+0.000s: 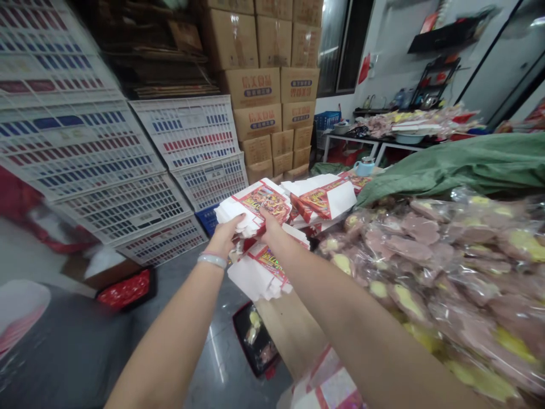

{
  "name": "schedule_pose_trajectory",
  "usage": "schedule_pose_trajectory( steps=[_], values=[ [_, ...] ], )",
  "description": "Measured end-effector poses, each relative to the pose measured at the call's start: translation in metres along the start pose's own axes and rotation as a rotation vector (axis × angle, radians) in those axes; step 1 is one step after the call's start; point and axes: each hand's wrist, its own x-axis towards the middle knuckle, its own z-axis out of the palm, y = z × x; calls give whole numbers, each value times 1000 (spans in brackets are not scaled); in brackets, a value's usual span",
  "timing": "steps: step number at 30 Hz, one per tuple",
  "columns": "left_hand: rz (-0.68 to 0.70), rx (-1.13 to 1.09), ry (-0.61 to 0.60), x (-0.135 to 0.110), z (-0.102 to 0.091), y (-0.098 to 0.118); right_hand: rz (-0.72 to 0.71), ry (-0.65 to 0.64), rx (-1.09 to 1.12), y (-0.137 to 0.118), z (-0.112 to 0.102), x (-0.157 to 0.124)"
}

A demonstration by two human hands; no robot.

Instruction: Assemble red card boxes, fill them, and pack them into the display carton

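Note:
A stack of flattened printed cartons (266,200), white with red and colourful artwork, is held up between my two hands. My left hand (223,236), with a pale bangle (212,260) at the wrist, grips its near left edge, thumb on top. My right hand (272,227) clasps the near right side, its thumb also on top; the fingers below are hidden. Under and just nearer than the held stack lie more flat cartons (258,278) on the table (289,324). Another pile of flat cartons (326,199) sits behind to the right.
Clear-wrapped pink and yellow items (409,244) heap on the right beside a green cloth (460,165). White plastic crates (200,128) stack at left, brown boxes (255,88) behind. A blue mug (364,166) stands farther back. A black tray (255,341) is low beside the table.

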Motion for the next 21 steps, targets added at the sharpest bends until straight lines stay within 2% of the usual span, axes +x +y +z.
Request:
schedule_pose_trajectory(
  steps=[4, 9, 12, 15, 17, 19, 21],
  values=[
    [160, 27, 45, -19, 14, 1, 27, -12, 56, -14, -1, -9],
    [367, 260, 94, -34, 0, 2, -9, -90, 108, -52, -4, -30],
    [506, 527, 65, -50, 5, -20, -61, -128, 116, -82, -10, -52],
    [632, 837, -63, -69, 32, -58, -111, -148, 115, -107, -17, -81],
    [663, 1024, -124, -76, 48, -79, -174, -129, 99, -117, -25, -107],
    [663, 1176, -155, -79, 55, -90, -265, -66, 52, -122, -41, -138],
    [658, 1284, -181, -76, 52, -93, -359, 28, -34, -121, -67, -179]
  ],
)
